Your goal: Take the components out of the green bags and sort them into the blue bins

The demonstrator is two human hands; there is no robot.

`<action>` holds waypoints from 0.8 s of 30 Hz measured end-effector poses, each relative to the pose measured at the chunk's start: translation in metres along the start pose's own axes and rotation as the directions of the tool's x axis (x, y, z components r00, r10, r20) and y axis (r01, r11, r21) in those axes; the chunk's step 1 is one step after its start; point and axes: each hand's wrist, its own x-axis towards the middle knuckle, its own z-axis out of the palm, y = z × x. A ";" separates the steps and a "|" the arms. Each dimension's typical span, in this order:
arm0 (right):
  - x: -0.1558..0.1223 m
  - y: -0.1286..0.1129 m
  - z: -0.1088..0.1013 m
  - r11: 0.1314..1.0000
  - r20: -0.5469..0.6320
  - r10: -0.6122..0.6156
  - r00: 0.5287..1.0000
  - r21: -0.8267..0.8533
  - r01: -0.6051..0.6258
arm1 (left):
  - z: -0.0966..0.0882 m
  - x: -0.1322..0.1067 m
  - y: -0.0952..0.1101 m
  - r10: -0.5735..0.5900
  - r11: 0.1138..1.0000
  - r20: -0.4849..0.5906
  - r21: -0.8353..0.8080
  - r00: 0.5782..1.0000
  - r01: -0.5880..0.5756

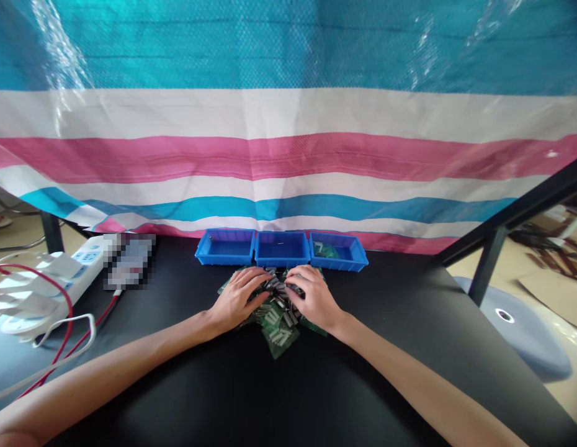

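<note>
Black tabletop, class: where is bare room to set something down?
Free tabletop lies between the right forearm and the black frame, and between that forearm and the left forearm, nearer than the green packets. Crowded: the packets at the left hand and right hand, the blue bins beyond, and the left side, with power strip and red cable.

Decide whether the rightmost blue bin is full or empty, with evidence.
Neither: the rightmost blue bin is partly filled. Green pieces lie inside, with bare blue interior beside them.
</note>
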 end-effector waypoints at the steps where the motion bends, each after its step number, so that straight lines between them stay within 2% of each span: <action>1: 0.003 -0.001 -0.001 0.999 -0.052 0.025 0.998 0.046 -0.023 | 0.001 0.005 0.000 -0.008 1.000 -0.022 -0.022 1.000 0.007; 3: 0.009 -0.002 -0.001 0.988 -0.141 0.081 0.987 0.143 -0.061 | 0.005 0.015 0.000 -0.028 0.997 -0.077 -0.076 0.997 0.022; 6: 0.016 -0.002 0.003 0.966 -0.197 0.148 0.969 0.239 -0.099 | 0.012 0.031 -0.001 -0.101 0.978 -0.190 -0.199 0.977 0.062; 9: 0.017 0.000 0.010 0.964 -0.225 0.163 0.961 0.243 -0.106 | 0.017 0.039 -0.001 -0.150 0.952 -0.250 -0.299 0.957 0.071; 12: 0.014 0.003 0.017 0.970 -0.234 0.149 0.961 0.223 -0.096 | 0.019 0.038 -0.002 -0.147 0.930 -0.286 -0.367 0.947 0.033; 18: 0.010 0.007 0.026 0.979 -0.238 0.140 0.961 0.181 -0.098 | 0.015 0.036 0.002 -0.132 0.923 -0.307 -0.386 0.943 0.003; 24: 0.007 0.006 0.023 0.980 -0.225 0.159 0.961 0.157 -0.126 | 0.015 0.035 0.001 -0.265 0.879 -0.257 -0.461 0.929 0.123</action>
